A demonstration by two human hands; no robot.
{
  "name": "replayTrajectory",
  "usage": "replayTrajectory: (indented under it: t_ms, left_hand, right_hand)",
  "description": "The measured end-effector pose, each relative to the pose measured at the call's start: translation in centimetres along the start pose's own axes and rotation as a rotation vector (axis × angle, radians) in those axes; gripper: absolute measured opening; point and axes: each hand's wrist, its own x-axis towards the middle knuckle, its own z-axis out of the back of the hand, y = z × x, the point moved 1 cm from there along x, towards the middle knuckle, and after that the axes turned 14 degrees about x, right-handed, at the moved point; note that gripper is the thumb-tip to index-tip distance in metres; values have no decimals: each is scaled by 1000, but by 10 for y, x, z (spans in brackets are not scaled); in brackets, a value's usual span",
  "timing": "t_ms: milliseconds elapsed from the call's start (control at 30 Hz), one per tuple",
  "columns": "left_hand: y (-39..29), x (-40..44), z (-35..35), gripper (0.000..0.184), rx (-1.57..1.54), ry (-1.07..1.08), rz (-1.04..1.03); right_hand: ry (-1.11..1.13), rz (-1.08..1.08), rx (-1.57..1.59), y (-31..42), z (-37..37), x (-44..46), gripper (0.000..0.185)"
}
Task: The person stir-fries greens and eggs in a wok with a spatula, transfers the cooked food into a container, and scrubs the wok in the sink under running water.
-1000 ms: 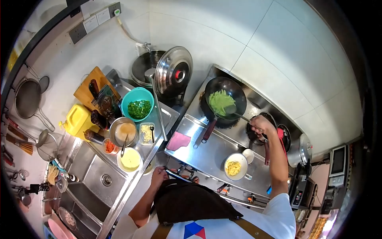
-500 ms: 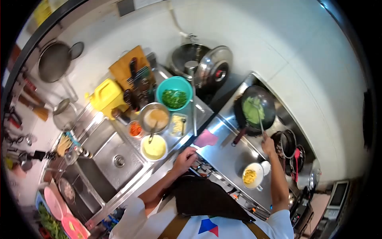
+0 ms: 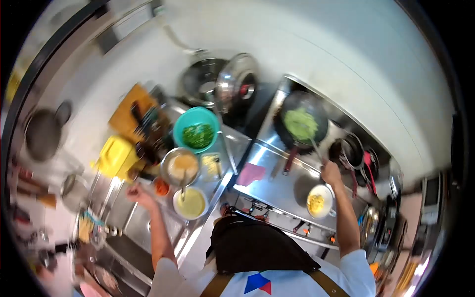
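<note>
My right hand point(image 3: 331, 173) is wrapped round the grip of a long-handled metal cooking utensil point(image 3: 315, 147). Its far end reaches into sliced green vegetables point(image 3: 300, 123) in a dark wok point(image 3: 320, 111), so its head is hidden. Over the sink's back edge is my left hand point(image 3: 140, 194), blurred by motion, its fingers unclear. Near it are a yellow jug point(image 3: 117, 157) and a small cup of chopped orange food point(image 3: 161, 186). On the steel worktop, below my right hand, a white cup point(image 3: 324, 194) holds yellow food.
A teal bowl of chopped greens point(image 3: 197, 115), a metal bowl with a ladle point(image 3: 180, 168) and a bowl of pale yellow liquid point(image 3: 190, 204) crowd the left counter. A pink cloth point(image 3: 251, 174) lies on the steel worktop. Pans point(image 3: 352, 151) stand at right.
My left hand has swung left from the counter's front edge to above the sink. My right hand keeps hold of the utensil in the wok. The whole view has shifted and turned.
</note>
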Motion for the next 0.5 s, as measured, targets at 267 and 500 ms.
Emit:
replayTrajectory:
  t_ms: [267, 500]
  left_hand:
    - [10, 17, -42, 89, -45, 160, 125]
    - [28, 34, -47, 66, -4, 110, -20]
  right_hand:
    - [4, -150, 19, 26, 1, 20, 39]
    - [5, -31, 50, -13, -6, 50, 36]
